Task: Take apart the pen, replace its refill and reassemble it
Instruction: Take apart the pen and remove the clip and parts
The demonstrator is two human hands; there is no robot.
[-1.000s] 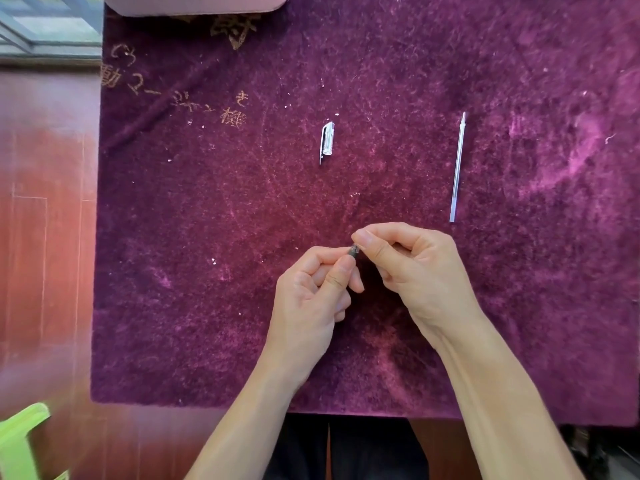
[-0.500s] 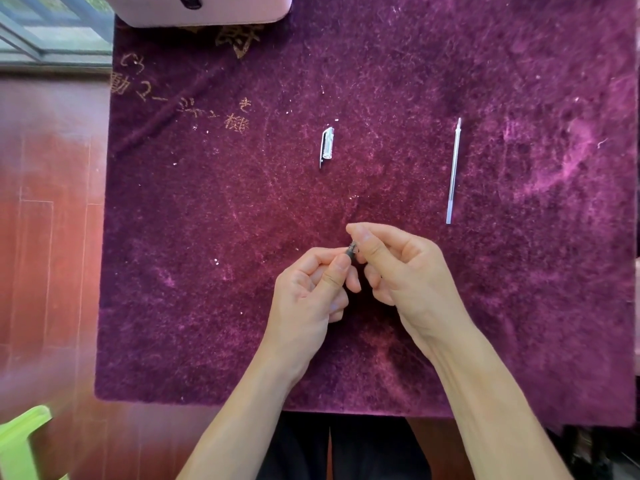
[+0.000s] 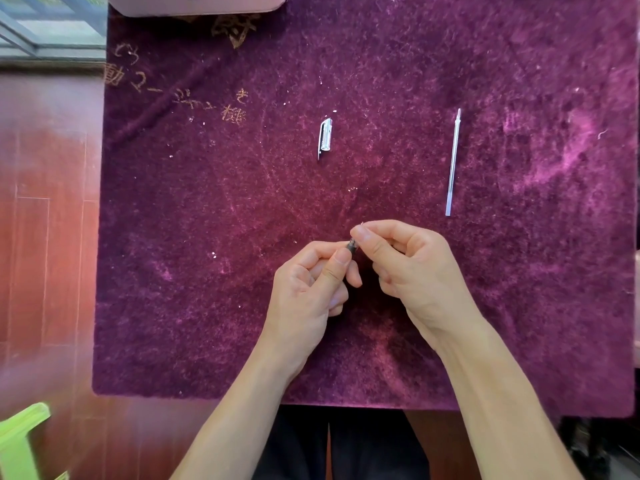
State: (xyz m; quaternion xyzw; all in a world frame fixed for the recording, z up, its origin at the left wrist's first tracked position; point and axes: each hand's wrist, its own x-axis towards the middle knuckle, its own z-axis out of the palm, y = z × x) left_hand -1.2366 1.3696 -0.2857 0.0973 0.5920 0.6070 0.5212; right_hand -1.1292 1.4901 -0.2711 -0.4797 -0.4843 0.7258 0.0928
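Note:
Both hands meet over the middle of a purple velvet mat (image 3: 207, 271). My left hand (image 3: 311, 289) and my right hand (image 3: 408, 271) pinch a pen between them; only a short dark section of the pen (image 3: 352, 244) shows between the fingertips, the rest is hidden inside the hands. A clear pen cap with a clip (image 3: 325, 138) lies on the mat above the hands. A thin clear refill (image 3: 453, 162) lies farther right, nearly upright in the frame, its tip pointing away from me.
A pale pink box (image 3: 197, 3) sits at the mat's top edge. Gold characters (image 3: 180, 98) are stitched in the mat's upper left. Red-brown wood floor (image 3: 45, 237) lies left of the mat, and a green plastic object (image 3: 20, 441) shows at the lower left corner.
The hands stay together on the pen, with small finger shifts only. The camera view has drifted slightly; cap and refill lie as before.

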